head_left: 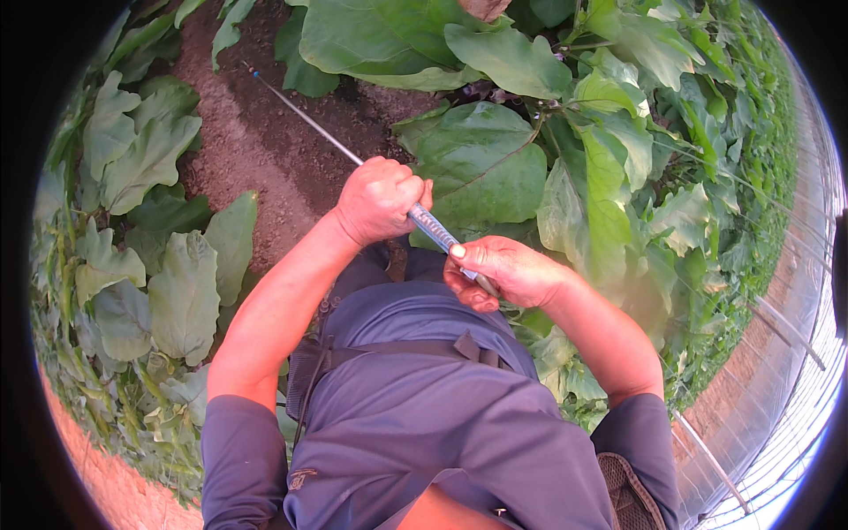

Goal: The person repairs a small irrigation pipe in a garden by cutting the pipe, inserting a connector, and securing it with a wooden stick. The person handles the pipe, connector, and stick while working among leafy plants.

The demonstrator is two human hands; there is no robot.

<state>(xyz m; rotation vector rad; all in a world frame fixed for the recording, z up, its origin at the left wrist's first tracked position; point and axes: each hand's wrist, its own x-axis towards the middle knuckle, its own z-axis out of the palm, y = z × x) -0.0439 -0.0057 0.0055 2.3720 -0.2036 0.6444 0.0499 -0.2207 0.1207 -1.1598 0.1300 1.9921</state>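
A long thin spray wand (311,125) runs from my hands up and to the left, its small blue-ended tip over the bare soil. My left hand (380,196) is closed in a fist around the wand where the metal rod meets the handle. Lower down and to the right, my right hand (502,272) grips the ridged, bluish-grey handle (433,227) near its rear end, thumb lying on top. The wand slants in front of my waist. Just beyond my left hand spreads a broad green leaf (481,163).
Large-leaved plants stand close on my left (181,291) and right (609,194). Between them runs a brown soil path (256,150). Clear sheeting (786,424) with thin poles curves along the far right. Dark straps (397,351) cross my clothing.
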